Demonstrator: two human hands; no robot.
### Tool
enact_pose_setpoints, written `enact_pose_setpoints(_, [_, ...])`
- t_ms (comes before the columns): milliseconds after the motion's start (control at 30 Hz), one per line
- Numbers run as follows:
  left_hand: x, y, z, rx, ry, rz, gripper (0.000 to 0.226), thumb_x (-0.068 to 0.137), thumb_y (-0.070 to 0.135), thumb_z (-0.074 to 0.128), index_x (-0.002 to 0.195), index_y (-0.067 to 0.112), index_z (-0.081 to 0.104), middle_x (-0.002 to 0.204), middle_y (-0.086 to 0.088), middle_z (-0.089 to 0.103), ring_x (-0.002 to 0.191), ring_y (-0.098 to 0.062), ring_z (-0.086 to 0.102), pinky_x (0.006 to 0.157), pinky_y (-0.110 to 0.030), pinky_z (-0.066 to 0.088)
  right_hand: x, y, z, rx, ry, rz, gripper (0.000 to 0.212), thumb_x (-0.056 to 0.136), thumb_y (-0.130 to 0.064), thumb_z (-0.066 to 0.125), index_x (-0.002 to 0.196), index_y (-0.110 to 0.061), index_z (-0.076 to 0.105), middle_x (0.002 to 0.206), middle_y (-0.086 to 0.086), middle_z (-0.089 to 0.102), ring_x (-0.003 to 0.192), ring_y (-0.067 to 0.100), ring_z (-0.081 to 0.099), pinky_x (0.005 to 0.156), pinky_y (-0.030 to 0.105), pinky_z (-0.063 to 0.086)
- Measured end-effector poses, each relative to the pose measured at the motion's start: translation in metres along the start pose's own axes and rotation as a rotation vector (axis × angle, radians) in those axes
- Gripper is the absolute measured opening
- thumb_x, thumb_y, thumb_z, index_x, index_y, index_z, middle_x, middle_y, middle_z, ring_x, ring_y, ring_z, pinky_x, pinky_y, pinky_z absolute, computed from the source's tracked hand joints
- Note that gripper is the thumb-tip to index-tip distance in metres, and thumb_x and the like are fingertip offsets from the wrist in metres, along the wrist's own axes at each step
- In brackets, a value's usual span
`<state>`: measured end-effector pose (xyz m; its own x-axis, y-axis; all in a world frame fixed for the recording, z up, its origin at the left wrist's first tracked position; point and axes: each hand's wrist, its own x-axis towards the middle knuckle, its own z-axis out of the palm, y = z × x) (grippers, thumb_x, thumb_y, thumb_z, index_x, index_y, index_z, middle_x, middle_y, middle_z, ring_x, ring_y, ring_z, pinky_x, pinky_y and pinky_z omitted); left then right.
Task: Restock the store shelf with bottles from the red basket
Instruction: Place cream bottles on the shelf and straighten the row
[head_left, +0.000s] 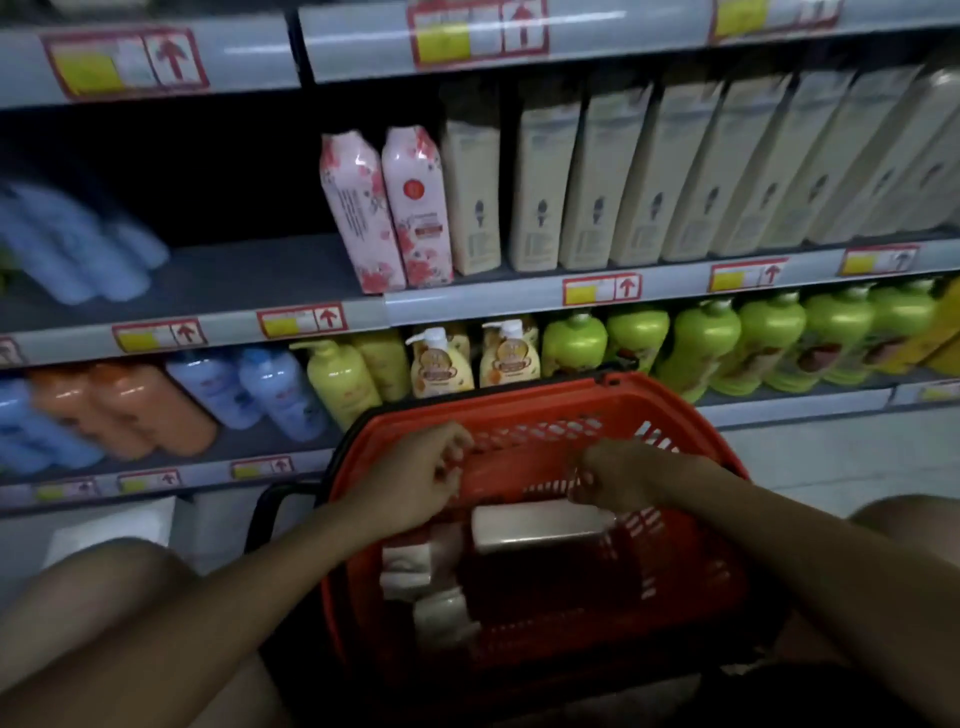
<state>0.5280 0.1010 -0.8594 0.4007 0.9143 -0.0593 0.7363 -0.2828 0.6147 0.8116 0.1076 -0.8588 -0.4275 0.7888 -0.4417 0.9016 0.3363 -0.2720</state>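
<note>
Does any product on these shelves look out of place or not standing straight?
Yes. The two pink bottles on the middle shelf lean left instead of standing upright like the cream bottles beside them. Left of them, blue bottles seem to lie tipped over.

Head view, downward; shelf (322, 312) near

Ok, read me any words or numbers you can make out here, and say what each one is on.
None can be read.
Shelf tags: red arrows show, print blurred.
Pink bottles: label print too small.
Cream bottles: print blurred.
Pump bottles: labels blurred.
Bottles in the basket: no text visible.
</note>
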Motion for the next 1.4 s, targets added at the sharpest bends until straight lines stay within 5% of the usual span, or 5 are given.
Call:
enact_pose_setpoints(333, [-0.018, -0.058, 0.059, 0.355, -0.589, -0.286, 0.052, 0.070, 0.063, 0.066, 0.111, 0.035, 0.052, 0.123, 0.003, 0.066, 0.109, -0.020, 0.065, 0.080, -0.028, 0.046, 0.038, -0.018, 0.037, -0.124, -0.335, 0.010, 0.051, 0.095, -0.048, 0.056, 0.136, -0.017, 0.054, 0.136, 0.010, 0.060, 0.123, 0.030, 0.059, 0.100, 0.034, 0.049])
enact_pose_setpoints(700, [0.009, -0.042, 0.054, 0.147, -0.125, -0.677, 0.053, 0.055, 0.042, 0.048, 0.097, 0.022, 0.075, 0.102, -0.004, 0.075, 0.103, -0.029, 0.070, 0.077, -0.024, 0.048, 0.044, -0.033, 0.036, -0.121, -0.280, -0.024, 0.055, 0.096, -0.046, 0.057, 0.143, -0.018, 0.047, 0.141, 0.007, 0.057, 0.125, 0.027, 0.057, 0.103, 0.037, 0.047])
enact_pose_setpoints(867, [0.005, -0.049, 0.069, 0.156, -0.338, -0.800, 0.055, 0.075, 0.052, 0.065, 0.119, 0.019, 0.069, 0.127, -0.007, 0.068, 0.120, -0.028, 0.062, 0.090, -0.029, 0.047, 0.050, -0.049, 0.062, -0.068, -0.272, -0.076, 0.049, 0.095, -0.040, 0.055, 0.142, -0.034, 0.044, 0.143, 0.001, 0.056, 0.128, 0.025, 0.056, 0.107, 0.042, 0.045])
enact_pose_setpoints(1133, [0.027, -0.045, 0.043, -0.277, -0.279, -0.944, 0.036, 0.088, 0.029, 0.070, 0.116, 0.006, 0.070, 0.104, -0.011, 0.072, 0.095, -0.029, 0.069, 0.069, -0.027, 0.048, 0.073, -0.042, 0.078, 0.036, -0.209, -0.154, 0.043, 0.094, -0.029, 0.049, 0.138, -0.027, 0.046, 0.141, 0.006, 0.056, 0.129, 0.029, 0.055, 0.107, 0.046, 0.044])
enact_pose_setpoints(1400, [0.028, 0.006, -0.009, -1.099, -0.213, -1.033, 0.024, 0.070, 0.031, 0.081, 0.083, 0.012, 0.079, 0.073, -0.012, 0.073, 0.058, -0.031, 0.072, 0.054, -0.043, 0.059, 0.060, -0.047, 0.063, 0.365, 0.240, -0.180, 0.117, 0.067, -0.059, 0.080, 0.154, -0.029, 0.009, 0.143, -0.003, 0.037, 0.131, 0.017, 0.037, 0.097, 0.035, 0.037])
